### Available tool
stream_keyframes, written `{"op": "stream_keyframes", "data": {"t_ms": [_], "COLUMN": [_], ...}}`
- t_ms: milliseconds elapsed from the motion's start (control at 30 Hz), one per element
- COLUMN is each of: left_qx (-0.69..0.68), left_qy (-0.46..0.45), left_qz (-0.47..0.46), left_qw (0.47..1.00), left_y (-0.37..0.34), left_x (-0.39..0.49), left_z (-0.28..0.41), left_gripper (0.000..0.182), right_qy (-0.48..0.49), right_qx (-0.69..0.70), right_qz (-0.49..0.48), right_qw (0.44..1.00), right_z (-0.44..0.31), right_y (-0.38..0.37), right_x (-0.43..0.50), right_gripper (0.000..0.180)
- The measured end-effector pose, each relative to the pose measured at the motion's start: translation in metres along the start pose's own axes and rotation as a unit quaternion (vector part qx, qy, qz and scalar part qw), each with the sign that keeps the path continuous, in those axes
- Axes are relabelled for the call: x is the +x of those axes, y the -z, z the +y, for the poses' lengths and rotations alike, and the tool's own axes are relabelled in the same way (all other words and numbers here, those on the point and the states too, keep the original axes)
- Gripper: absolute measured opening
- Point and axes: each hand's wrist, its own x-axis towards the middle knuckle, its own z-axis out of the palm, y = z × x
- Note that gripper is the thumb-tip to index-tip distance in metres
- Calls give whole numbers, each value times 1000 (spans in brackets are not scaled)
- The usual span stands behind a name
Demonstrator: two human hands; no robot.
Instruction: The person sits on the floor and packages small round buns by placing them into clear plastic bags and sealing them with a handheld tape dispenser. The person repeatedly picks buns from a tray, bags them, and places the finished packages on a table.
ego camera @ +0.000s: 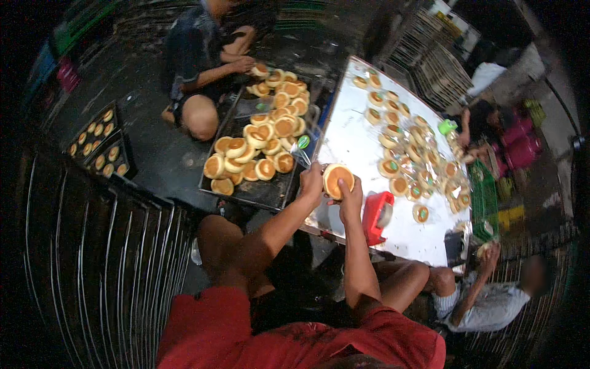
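Note:
My right hand (351, 199) grips a round bun (335, 177) with a browned top and pale sides, thumb across its face. Beside it, my left hand (311, 185) pinches a clear plastic bag (302, 154) that bears a green round label (303, 141). Whether the left fingers also touch the bun is hard to tell. Both hands are over the near left edge of a white-topped table (352, 138). To their left, a black tray (262, 193) holds a heap of unwrapped buns (265, 169). A red tape dispenser (377, 219) stands on the table, right of my right hand.
Several bagged buns (415, 152) cover the table's right part. Across the tray a person (198, 64) crouches with a hand at a bun. Other people sit at the right, near a green crate (483, 198). Smaller trays of buns (99, 138) and metal racks (106, 267) are at the left.

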Motion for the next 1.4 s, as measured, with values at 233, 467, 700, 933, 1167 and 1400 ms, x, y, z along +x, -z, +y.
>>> {"op": "stream_keyframes", "data": {"t_ms": [233, 467, 700, 933, 1167, 1400], "left_qx": [52, 87, 142, 248, 378, 492], "left_qy": [77, 8, -5, -44, -86, -186], "left_qz": [-115, -134, -122, -187, -252, -294], "left_qw": [989, 987, 982, 950, 887, 798], "left_y": [-22, -36, -46, -46, -45, -24], "left_x": [-22, -12, -3, -17, -25, 13], "left_z": [-8, -22, -38, -48, -48, -89], "left_gripper": [36, 43, 48, 45, 52, 70], "right_qy": [32, -8, 64, 34, -6, 133], "right_qx": [-154, 6, 76, 50, 367, 328], "right_qz": [58, 11, 49, 72, -65, 27], "right_qw": [986, 1000, 994, 996, 928, 935], "right_z": [-7, 8, -2, -9, -9, -13], "right_y": [47, 55, 66, 66, 79, 110], "right_x": [3, -21, -30, -27, -31, -12], "right_gripper": [41, 45, 56, 47, 39, 40]}}
